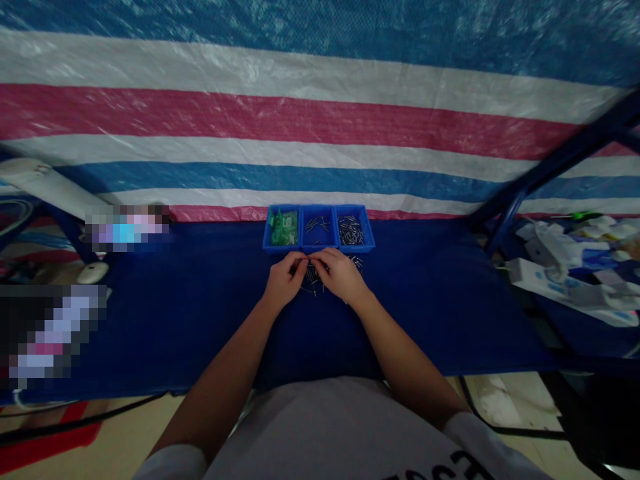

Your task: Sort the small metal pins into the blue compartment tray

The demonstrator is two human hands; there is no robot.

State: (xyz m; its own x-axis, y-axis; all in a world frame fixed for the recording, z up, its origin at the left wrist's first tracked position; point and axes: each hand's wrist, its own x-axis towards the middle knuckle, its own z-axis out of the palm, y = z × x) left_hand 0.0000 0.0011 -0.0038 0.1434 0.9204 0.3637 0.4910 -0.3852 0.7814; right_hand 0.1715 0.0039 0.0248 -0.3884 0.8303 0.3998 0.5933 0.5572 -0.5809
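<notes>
My left hand [285,280] and my right hand [341,272] meet just in front of three blue bins. Thumb and fingers are pinched together on each hand, and the fingertips almost touch. Whatever sits between them is too small to name. Below and beside the hands lies a loose pile of thin metal pins [311,276], perhaps screws or rivets, partly covered by my right hand. Green packets lie in the left bin [281,251]. A few thin pins are scattered in the middle bin [318,250], while many short metal pieces fill the right bin [357,249].
The blue table [430,307] runs up to a striped tarp [310,120]. A blurred-out device [55,333] and a white mouse [93,272] are at the left. A dark diagonal post [530,177] and white boxes [545,280] stand at the right.
</notes>
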